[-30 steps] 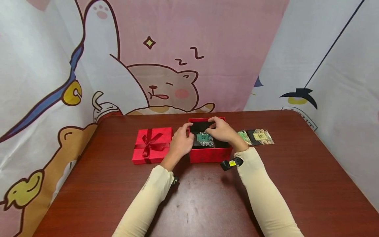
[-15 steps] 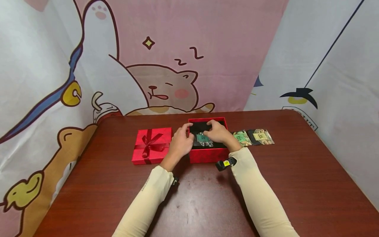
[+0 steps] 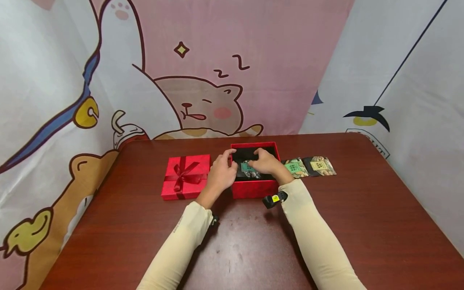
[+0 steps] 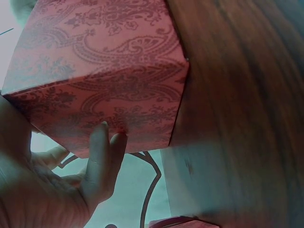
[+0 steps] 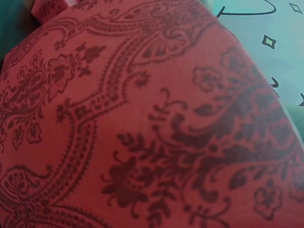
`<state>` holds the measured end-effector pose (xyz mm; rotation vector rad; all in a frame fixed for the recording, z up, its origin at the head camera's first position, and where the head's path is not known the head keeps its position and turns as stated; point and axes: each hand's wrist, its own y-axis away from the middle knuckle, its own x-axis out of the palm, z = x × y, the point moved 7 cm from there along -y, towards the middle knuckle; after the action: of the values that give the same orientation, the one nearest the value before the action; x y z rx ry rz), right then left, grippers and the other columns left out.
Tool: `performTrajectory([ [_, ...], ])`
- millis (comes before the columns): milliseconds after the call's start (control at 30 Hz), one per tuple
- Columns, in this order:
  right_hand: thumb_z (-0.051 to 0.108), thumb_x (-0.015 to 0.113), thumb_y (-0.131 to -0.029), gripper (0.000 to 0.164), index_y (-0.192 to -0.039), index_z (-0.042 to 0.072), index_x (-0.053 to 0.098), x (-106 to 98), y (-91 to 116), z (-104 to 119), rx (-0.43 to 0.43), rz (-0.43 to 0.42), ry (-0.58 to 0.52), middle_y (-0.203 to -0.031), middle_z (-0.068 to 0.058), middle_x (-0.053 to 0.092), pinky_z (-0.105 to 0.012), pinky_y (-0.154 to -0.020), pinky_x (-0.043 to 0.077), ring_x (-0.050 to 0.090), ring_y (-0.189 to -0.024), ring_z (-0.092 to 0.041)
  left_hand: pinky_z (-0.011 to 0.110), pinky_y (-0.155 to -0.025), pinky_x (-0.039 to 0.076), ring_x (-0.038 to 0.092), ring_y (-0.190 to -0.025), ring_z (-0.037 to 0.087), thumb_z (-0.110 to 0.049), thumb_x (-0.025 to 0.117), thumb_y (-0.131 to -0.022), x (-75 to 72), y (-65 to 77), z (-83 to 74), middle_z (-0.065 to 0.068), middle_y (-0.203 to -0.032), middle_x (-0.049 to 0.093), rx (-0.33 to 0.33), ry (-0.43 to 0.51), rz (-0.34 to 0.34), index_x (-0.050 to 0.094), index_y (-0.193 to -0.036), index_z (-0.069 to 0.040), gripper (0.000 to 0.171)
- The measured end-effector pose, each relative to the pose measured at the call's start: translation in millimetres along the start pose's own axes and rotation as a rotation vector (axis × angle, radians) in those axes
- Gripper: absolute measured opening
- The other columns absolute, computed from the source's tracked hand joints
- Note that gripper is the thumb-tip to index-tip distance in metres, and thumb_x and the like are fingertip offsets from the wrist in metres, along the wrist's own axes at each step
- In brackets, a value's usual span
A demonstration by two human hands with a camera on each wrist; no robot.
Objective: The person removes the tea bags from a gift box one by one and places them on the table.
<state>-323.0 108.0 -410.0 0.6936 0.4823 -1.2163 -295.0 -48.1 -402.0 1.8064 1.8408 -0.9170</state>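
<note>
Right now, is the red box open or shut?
Open: the red box has its inside showing, with a packet in it, and its ribboned lid lies beside it on the table.

The open red rectangular box (image 3: 255, 190), decorated with a darker ornamental pattern, stood upright on the brown worktop (image 3: 232, 249). Its inside was black. The left hand (image 3: 222, 173) held its left wall, with some fingers outside. Inside, towards the front left, lay a black packet (image 3: 248, 170) with a teal label, partly covered by the right hand (image 3: 270, 163).
</note>
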Motion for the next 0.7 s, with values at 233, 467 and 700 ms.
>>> performTrajectory([
  [233,0.023,0.056,-0.094,0.059,-0.141,-0.008,0.039,-0.8,-0.4,0.8,-0.006,-0.024,0.005,-0.140,-0.026,0.049,-0.050,-0.106,0.038,0.050,-0.124,-0.038,0.051,-0.087,0.048,0.060,-0.109,0.033,-0.019,0.052,-0.095,0.1,-1.1,0.0,0.010,-0.121,0.062,-0.008,-0.005,-0.001,0.055,-0.138,-0.024,0.044],
  [467,0.021,0.057,-0.094,0.056,-0.141,-0.006,0.042,-3.9,3.3,3.9,-0.017,-0.057,0.014,-0.123,-0.023,0.058,-0.046,-0.095,0.045,0.058,-0.105,-0.032,0.052,-0.088,0.048,0.060,-0.111,0.034,-0.018,0.053,-0.094,-0.2,-0.5,-0.7,0.010,-0.122,0.062,-0.011,-0.005,-0.004,0.055,-0.138,-0.024,0.044],
  [700,0.021,0.058,-0.093,0.055,-0.139,-0.005,0.045,-5.7,6.3,7.1,-0.037,-0.068,0.015,-0.119,-0.022,0.060,-0.045,-0.091,0.046,0.057,-0.101,-0.031,0.051,-0.089,0.047,0.059,-0.111,0.033,-0.018,0.053,-0.095,1.1,0.0,0.2,0.009,-0.122,0.062,-0.015,-0.003,-0.001,0.054,-0.138,-0.024,0.044],
])
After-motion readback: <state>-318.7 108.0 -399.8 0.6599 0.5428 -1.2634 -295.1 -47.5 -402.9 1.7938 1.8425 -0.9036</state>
